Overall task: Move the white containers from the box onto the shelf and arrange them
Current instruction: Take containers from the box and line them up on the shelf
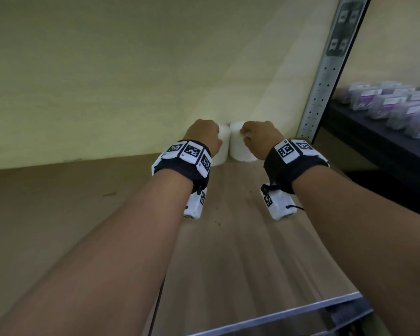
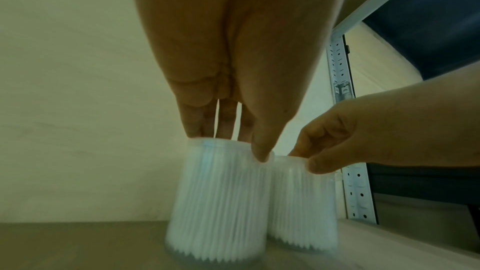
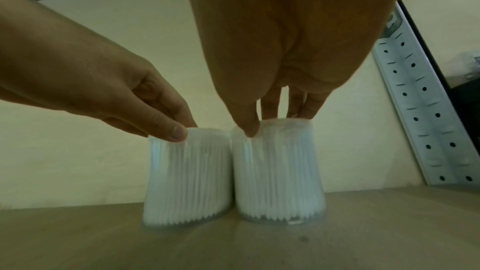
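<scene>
Two white round containers of cotton swabs stand side by side on the brown shelf board [image 1: 83,202], close to the back wall. My left hand [image 1: 205,137] grips the top of the left container [image 1: 222,146] with thumb in front and fingers behind. My right hand [image 1: 255,137] grips the top of the right container [image 1: 239,149] the same way. In the left wrist view the left container [image 2: 218,202] is nearest, with the right container [image 2: 303,204] beside it. The right wrist view shows the right container [image 3: 279,171] touching the left container [image 3: 188,178]. The box is not in view.
A perforated metal upright [image 1: 325,76] stands just right of the containers. Beyond it a dark shelf [image 1: 378,141] carries several small purple-labelled packs [image 1: 398,105]. A metal rail [image 1: 289,314] edges the shelf front. The yellowish back wall [image 1: 107,69] is directly behind the containers.
</scene>
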A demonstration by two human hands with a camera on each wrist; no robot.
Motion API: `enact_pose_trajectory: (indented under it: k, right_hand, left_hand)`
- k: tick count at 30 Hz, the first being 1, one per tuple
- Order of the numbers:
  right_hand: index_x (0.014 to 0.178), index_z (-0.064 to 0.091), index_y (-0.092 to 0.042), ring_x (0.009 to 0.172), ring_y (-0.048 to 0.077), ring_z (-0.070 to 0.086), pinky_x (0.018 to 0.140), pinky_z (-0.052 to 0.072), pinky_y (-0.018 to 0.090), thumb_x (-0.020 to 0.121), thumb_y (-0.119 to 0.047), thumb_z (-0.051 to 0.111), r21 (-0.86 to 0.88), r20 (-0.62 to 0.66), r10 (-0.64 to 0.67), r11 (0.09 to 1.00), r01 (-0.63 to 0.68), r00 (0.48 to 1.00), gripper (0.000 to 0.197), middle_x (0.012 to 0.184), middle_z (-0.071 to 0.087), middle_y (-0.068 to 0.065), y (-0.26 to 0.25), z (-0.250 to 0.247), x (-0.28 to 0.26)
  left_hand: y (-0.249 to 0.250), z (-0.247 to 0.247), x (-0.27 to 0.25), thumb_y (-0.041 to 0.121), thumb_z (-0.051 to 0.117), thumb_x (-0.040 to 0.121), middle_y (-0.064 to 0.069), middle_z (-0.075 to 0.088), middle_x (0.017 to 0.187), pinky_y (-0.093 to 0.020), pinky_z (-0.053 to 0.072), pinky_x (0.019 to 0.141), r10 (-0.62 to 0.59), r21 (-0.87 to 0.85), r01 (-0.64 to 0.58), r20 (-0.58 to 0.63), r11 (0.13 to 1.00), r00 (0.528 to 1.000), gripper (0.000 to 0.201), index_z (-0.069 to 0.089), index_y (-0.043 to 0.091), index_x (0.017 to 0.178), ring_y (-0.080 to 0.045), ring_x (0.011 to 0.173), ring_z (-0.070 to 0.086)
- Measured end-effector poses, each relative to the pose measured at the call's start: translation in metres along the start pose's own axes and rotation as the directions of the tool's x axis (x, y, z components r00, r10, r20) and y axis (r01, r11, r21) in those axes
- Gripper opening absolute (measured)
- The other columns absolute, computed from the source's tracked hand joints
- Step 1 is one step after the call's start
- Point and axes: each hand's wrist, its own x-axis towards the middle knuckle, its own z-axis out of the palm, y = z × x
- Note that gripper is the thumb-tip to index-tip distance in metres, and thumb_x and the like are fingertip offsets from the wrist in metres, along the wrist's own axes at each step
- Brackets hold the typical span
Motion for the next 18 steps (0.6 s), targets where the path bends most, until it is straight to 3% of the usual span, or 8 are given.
enact_pose_trajectory:
  k: [6, 10, 13, 18]
  right_hand:
    - [0.131, 0.052, -0.020, 0.106, 0.033, 0.057, 0.083, 0.044, 0.033, 0.093, -0.015, 0.042, -0.028, 0.012, -0.015, 0.999, 0.016, 1.000, 0.040, 0.123, 0.057, 0.015, 0.000, -0.001, 0.003]
    - [0.143, 0.036, -0.019, 0.121, 0.035, 0.049, 0.101, 0.043, 0.039, 0.092, -0.021, 0.051, -0.068, 0.099, -0.019, 0.997, 0.026, 0.995, 0.053, 0.139, 0.045, 0.015, -0.003, -0.009, -0.012]
    - [0.145, 0.029, -0.013, 0.130, 0.036, 0.041, 0.111, 0.032, 0.046, 0.085, -0.030, 0.060, -0.095, 0.029, -0.097, 0.991, 0.099, 0.995, 0.069, 0.145, 0.042, 0.012, -0.010, -0.014, -0.032]
    - [0.142, 0.034, -0.013, 0.128, 0.033, 0.040, 0.108, 0.035, 0.045, 0.090, -0.032, 0.053, -0.086, 0.040, -0.123, 0.988, 0.126, 0.992, 0.059, 0.142, 0.044, 0.011, -0.023, -0.029, -0.078]
  left_hand:
    - [0.000, 0.002, 0.007, 0.022, 0.059, 0.091, -0.016, 0.064, 0.119, -0.035, 0.048, 0.091, -0.005, 0.028, 0.005, 0.005, 1.000, 1.000, 0.034, 0.064, 0.001, 0.117, -0.032, 0.109, 0.061]
    - [0.003, -0.004, -0.001, 0.023, 0.056, 0.092, -0.016, 0.054, 0.133, -0.035, 0.045, 0.096, -0.009, 0.050, 0.005, 0.080, 0.999, 0.997, 0.043, 0.053, 0.002, 0.130, -0.031, 0.119, 0.054]
    - [-0.003, -0.009, -0.013, 0.029, 0.057, 0.091, -0.015, 0.041, 0.140, -0.042, 0.043, 0.101, 0.010, 0.041, -0.013, 0.069, 0.999, 0.998, 0.056, 0.039, 0.008, 0.139, -0.032, 0.126, 0.045]
    - [-0.012, -0.022, -0.049, 0.030, 0.057, 0.090, -0.012, 0.041, 0.139, -0.040, 0.040, 0.104, 0.004, -0.009, -0.004, 0.070, 1.000, 0.998, 0.056, 0.040, 0.010, 0.139, -0.029, 0.128, 0.041]
